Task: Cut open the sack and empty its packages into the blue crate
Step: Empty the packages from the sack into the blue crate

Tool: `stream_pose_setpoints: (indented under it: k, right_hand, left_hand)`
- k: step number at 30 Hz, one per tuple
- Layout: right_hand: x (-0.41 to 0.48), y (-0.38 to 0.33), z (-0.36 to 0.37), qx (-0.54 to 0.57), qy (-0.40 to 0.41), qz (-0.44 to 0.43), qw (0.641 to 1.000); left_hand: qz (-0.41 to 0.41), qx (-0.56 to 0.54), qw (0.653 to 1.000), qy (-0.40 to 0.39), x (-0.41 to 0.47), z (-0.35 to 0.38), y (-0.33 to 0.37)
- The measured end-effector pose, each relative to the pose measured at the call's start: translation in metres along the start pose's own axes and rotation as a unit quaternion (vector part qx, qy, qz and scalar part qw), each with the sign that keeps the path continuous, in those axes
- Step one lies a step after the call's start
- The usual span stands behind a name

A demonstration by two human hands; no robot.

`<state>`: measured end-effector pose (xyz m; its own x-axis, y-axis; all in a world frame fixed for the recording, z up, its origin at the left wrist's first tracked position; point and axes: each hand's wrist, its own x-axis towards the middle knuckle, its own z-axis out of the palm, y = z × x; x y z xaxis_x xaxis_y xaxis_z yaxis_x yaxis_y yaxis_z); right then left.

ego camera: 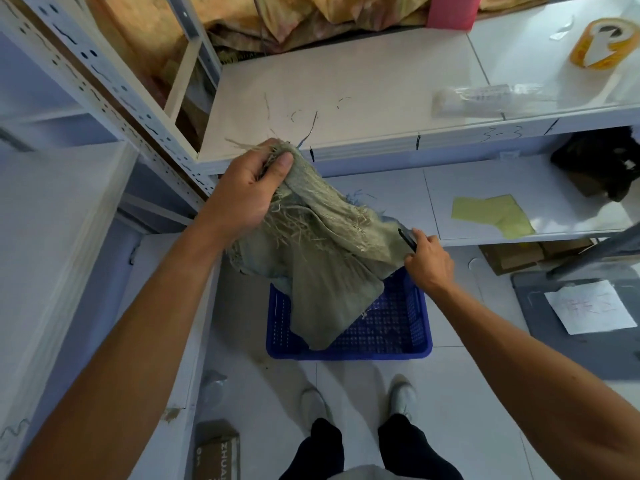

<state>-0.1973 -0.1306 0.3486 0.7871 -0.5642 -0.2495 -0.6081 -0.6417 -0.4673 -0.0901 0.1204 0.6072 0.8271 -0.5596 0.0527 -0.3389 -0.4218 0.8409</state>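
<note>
A grey-green woven sack (pixel 322 258) with frayed threads hangs over the blue crate (pixel 388 351) on the floor. My left hand (pixel 242 192) grips the sack's bunched, frayed top end up near the shelf edge. My right hand (pixel 427 263) pinches the sack's right edge and also holds a thin black cutter (pixel 406 240) that points up and left. The sack's lower end droops into the crate. The crate's perforated bottom shows to the right of the sack; no packages are visible in it.
A white shelf unit (pixel 346 98) stands right behind the crate, with a tape roll (pixel 602 43) and a clear plastic bag (pixel 485 98) on top. A perforated metal upright (pixel 114 84) runs at the left. My shoes (pixel 401 393) stand just before the crate. A small cardboard box (pixel 216 448) lies at lower left.
</note>
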Motion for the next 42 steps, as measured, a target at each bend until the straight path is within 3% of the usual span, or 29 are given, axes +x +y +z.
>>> stream_pose_setpoints:
  k: [8, 14, 19, 27, 37, 42]
  right_hand:
    - [0.029, 0.014, -0.003, -0.031, -0.07, -0.018, 0.997]
    - [0.028, 0.015, 0.003, -0.044, -0.065, -0.055, 0.995]
    - [0.03, 0.017, 0.008, -0.025, -0.064, -0.022, 0.997]
    - [0.023, 0.017, 0.015, -0.014, -0.032, -0.041, 0.999]
    - [0.011, 0.013, 0.011, -0.032, -0.03, -0.053, 0.998]
    - [0.003, 0.02, 0.017, -0.061, -0.043, -0.056, 0.996]
  left_hand:
    - [0.029, 0.002, 0.999, -0.036, 0.004, -0.006, 0.022]
    - [0.005, -0.047, 0.998, -0.028, 0.002, 0.001, 0.024]
    - [-0.006, -0.096, 0.995, -0.029, 0.003, 0.008, 0.025]
    - [-0.068, -0.149, 0.986, 0.008, 0.011, 0.006, 0.007]
    - [-0.241, -0.143, 0.958, 0.069, 0.009, 0.004, -0.118]
    - [-0.333, -0.095, 0.937, 0.044, -0.017, 0.024, -0.203]
